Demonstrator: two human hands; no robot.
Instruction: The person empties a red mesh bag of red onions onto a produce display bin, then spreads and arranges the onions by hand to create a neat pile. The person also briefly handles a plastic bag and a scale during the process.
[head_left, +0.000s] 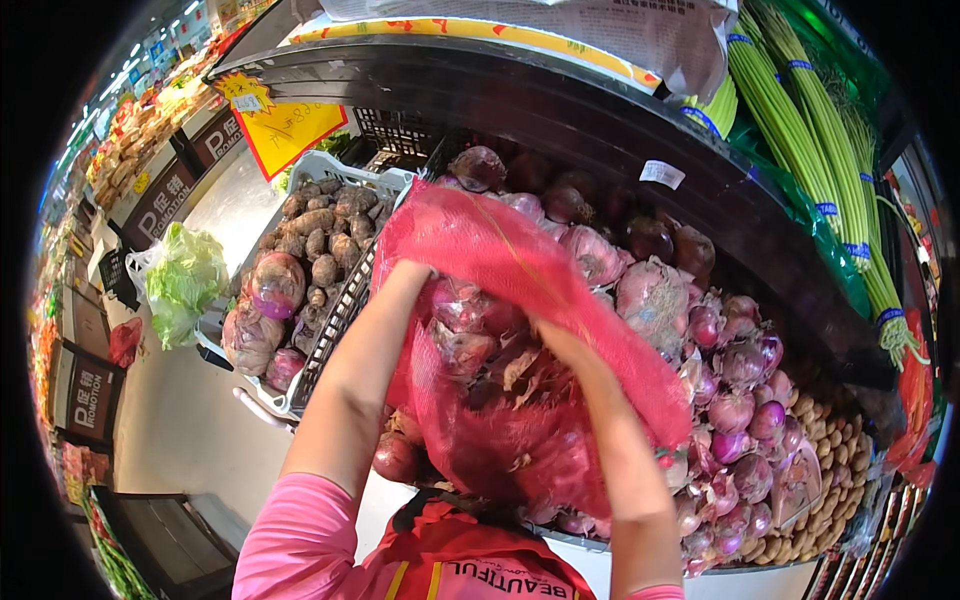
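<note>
A red mesh bag (525, 262) lies open over a display of red onions (731, 412). My left hand (424, 271) reaches in under its upper left part, with the fingers hidden by the mesh. Further right, my right hand (550, 330) is also inside, covered by the bag's folded edge beyond the wrist. Between my forearms, bagged onions (461, 345) and dry brown onion skins (521, 371) show in the bag's mouth. What either hand grips cannot be seen.
At left stands a pale plastic crate (289, 169) of taro (322, 225) and some large red onions (277, 281). A black shelf edge (510, 82) curves behind the onions. Blue-banded green stalks (810, 150) hang at right, above brown nuts or tubers (832, 450). Bagged lettuce (184, 281) sits far left.
</note>
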